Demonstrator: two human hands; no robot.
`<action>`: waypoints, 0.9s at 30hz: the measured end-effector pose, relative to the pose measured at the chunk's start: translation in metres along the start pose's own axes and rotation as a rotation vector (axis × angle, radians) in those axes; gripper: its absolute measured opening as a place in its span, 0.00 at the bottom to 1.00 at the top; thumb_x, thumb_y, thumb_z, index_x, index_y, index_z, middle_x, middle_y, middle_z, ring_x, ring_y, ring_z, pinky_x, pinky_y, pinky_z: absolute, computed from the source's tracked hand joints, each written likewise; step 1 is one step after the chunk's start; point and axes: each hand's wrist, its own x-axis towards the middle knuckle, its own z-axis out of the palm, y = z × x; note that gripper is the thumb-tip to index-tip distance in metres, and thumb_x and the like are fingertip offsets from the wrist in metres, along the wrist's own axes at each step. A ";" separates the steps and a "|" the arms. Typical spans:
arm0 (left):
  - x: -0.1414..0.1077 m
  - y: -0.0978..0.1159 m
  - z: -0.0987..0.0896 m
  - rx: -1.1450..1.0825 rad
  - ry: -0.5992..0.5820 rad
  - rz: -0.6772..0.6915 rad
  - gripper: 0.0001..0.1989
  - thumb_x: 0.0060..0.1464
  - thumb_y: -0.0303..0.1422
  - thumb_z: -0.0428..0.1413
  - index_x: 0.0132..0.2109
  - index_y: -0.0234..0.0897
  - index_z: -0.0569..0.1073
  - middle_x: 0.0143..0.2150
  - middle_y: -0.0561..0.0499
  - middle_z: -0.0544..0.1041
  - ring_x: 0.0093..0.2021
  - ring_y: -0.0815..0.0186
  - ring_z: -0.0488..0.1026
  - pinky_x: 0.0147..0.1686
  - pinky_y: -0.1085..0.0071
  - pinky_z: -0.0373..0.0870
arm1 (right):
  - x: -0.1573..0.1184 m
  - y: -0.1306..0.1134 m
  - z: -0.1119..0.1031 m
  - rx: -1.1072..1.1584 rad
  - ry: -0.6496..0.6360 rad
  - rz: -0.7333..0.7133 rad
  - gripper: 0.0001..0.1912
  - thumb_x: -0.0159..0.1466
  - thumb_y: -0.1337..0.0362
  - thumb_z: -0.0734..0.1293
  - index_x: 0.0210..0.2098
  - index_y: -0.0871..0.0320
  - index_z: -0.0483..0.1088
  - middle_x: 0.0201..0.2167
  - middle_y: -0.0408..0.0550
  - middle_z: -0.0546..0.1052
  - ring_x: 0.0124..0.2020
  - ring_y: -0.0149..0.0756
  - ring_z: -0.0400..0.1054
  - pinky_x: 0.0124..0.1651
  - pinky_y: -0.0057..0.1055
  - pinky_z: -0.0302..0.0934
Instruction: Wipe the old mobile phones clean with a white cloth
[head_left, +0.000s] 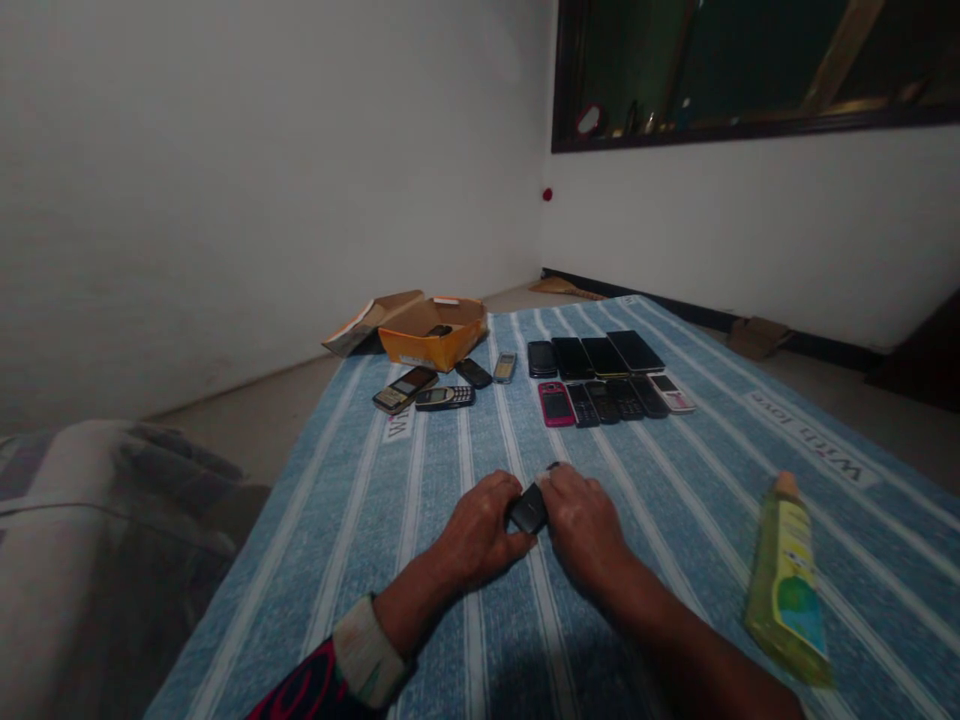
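At the left, an open orange box (420, 350) sits towards the far end of the striped blue cloth (360, 560), and 4 loose phones (445, 397) lie just in front of it and to its right. Nearer the middle, the left hand (484, 525) has thumb and fingers closed on the left end of a small dark handset (528, 512). The handset is held low over the cloth, set at a slant between both hands; whether it rests on the cloth is hard to tell. It looks stiff and hard-shelled, probably light enough for 1 hand, and its smooth face may be slippery. The side edges seem the best hold, thumb against fingers, firm without squeezing, since thin plastic could crack. The right hand (586, 520) has its fingers curled around the right end, gripping too, though their tips are hidden. A small dark bit (553, 466) shows past the knuckles; I cannot tell whether it belongs to the handset. Farther back, 10 phones (556, 404) lie in 2 rows, 4 behind 6. At far right is a bottle of yellow-green liquid (787, 590)
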 end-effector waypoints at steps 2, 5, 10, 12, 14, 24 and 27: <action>0.000 -0.002 0.001 -0.005 0.010 0.022 0.06 0.46 0.28 0.56 0.34 0.37 0.67 0.35 0.50 0.69 0.37 0.63 0.68 0.37 0.68 0.66 | -0.006 -0.016 0.004 0.023 0.035 -0.090 0.13 0.63 0.77 0.62 0.43 0.62 0.73 0.43 0.56 0.76 0.49 0.46 0.67 0.46 0.39 0.61; 0.000 -0.002 0.001 -0.007 0.012 0.038 0.04 0.48 0.28 0.54 0.34 0.37 0.67 0.34 0.50 0.69 0.37 0.63 0.68 0.38 0.68 0.66 | -0.007 -0.024 0.002 0.063 0.018 -0.124 0.13 0.63 0.77 0.61 0.45 0.61 0.72 0.43 0.54 0.76 0.49 0.45 0.67 0.47 0.39 0.62; 0.001 -0.001 -0.001 -0.006 0.006 0.001 0.08 0.44 0.27 0.57 0.35 0.37 0.68 0.36 0.50 0.70 0.38 0.62 0.68 0.39 0.67 0.67 | 0.000 -0.009 -0.006 0.020 -0.039 0.019 0.10 0.63 0.76 0.62 0.39 0.61 0.73 0.40 0.54 0.77 0.44 0.44 0.68 0.41 0.37 0.63; 0.001 -0.003 0.000 -0.015 0.010 0.000 0.08 0.45 0.27 0.57 0.35 0.37 0.68 0.36 0.50 0.70 0.38 0.62 0.68 0.39 0.67 0.67 | -0.002 -0.013 -0.001 0.011 -0.009 0.010 0.11 0.62 0.77 0.63 0.42 0.63 0.73 0.43 0.56 0.76 0.47 0.46 0.67 0.45 0.39 0.63; 0.001 -0.006 0.002 -0.022 0.020 0.023 0.05 0.48 0.28 0.55 0.36 0.37 0.69 0.36 0.49 0.70 0.38 0.62 0.68 0.39 0.66 0.67 | -0.007 -0.023 0.005 0.039 0.003 -0.069 0.13 0.62 0.77 0.63 0.45 0.64 0.73 0.44 0.57 0.76 0.50 0.46 0.66 0.49 0.40 0.62; -0.001 -0.001 0.000 0.018 0.026 0.023 0.09 0.44 0.27 0.57 0.37 0.37 0.68 0.37 0.49 0.70 0.39 0.62 0.69 0.39 0.66 0.68 | 0.011 0.008 -0.020 0.062 -0.188 0.164 0.15 0.66 0.76 0.59 0.46 0.62 0.74 0.43 0.54 0.76 0.47 0.45 0.69 0.45 0.37 0.62; -0.003 -0.002 0.004 0.042 0.025 0.026 0.09 0.46 0.29 0.57 0.37 0.37 0.68 0.38 0.48 0.70 0.40 0.61 0.69 0.39 0.66 0.69 | 0.015 0.021 -0.021 0.075 -0.187 0.220 0.18 0.66 0.78 0.58 0.50 0.61 0.72 0.42 0.53 0.76 0.44 0.42 0.70 0.44 0.34 0.61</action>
